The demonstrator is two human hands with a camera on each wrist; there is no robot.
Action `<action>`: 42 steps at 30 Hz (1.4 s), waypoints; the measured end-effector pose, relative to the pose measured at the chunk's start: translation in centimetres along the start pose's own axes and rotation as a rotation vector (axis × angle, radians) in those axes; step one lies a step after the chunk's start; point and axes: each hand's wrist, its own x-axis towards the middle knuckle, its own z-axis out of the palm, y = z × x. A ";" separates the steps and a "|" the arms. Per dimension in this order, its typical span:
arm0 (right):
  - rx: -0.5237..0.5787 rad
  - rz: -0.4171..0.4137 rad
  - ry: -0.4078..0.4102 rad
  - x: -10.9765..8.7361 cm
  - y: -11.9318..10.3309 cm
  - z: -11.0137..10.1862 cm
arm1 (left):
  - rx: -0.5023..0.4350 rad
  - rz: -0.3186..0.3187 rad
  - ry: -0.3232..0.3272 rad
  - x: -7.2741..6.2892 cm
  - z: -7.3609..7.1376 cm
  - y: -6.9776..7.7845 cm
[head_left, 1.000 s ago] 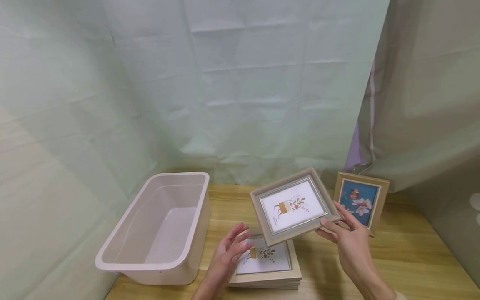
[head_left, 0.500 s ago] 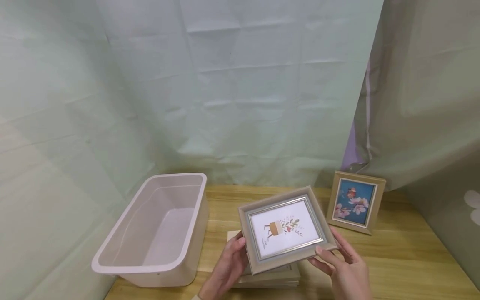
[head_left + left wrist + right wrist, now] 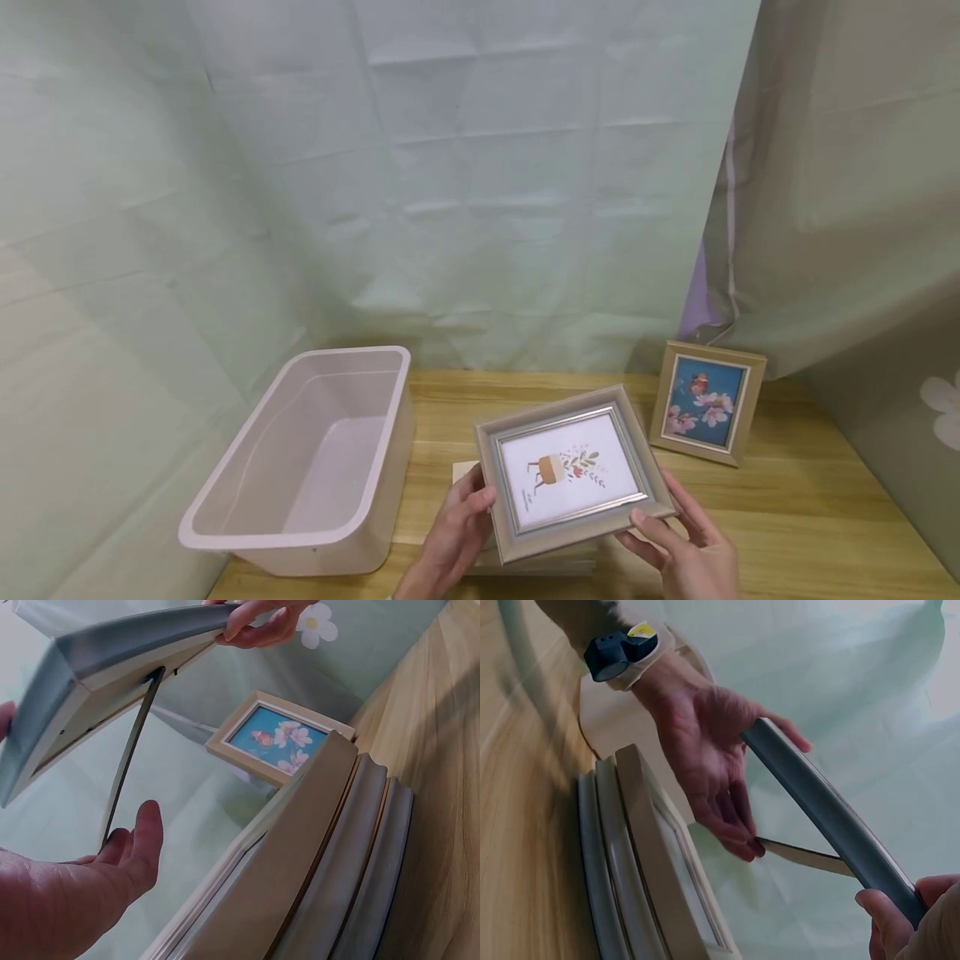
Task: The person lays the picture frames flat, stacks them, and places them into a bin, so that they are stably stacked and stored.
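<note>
A taupe picture frame [image 3: 566,471] with a plant drawing is held tilted above a stack of similar frames [image 3: 300,862]. At its lower right corner, my right hand [image 3: 686,546] grips it, thumb on the front. My left hand [image 3: 453,529] holds the left edge with its thumb in front. Behind the frame, a thin stand leg [image 3: 802,855] is swung out from the back, and the left fingers touch its free end. The head view hides this leg and most of the stack.
On the left stands a pale plastic tub [image 3: 300,542] with nothing visible inside. Another picture frame [image 3: 708,404], showing blossoms on blue, stands upright at the back right of the wooden table [image 3: 817,500]. Pale green sheets [image 3: 487,183] hang behind.
The picture frame has come down and slightly left. My left hand, earlier apart from it over the stack, now holds its left edge; the right hand has kept its grip.
</note>
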 end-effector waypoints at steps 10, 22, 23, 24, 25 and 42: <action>-0.007 0.003 0.026 0.3 0.7 0.1 | -0.011 0.000 0.133 -0.4 -0.3 0.0; -0.079 -0.011 0.052 0.9 1.4 0.9 | 0.079 0.035 0.188 -1.2 -0.3 0.5; -0.083 -0.010 0.053 1.0 1.5 1.0 | 0.091 0.031 0.197 -1.3 -0.3 0.6; -0.086 -0.009 0.054 1.0 1.5 1.0 | 0.104 0.028 0.206 -1.4 -0.3 0.6; -0.088 -0.008 0.055 1.1 1.6 1.0 | 0.121 0.029 0.212 -1.5 -0.3 0.6; -0.079 -0.024 0.035 1.4 2.9 1.7 | 0.985 0.042 0.298 -3.5 0.5 0.0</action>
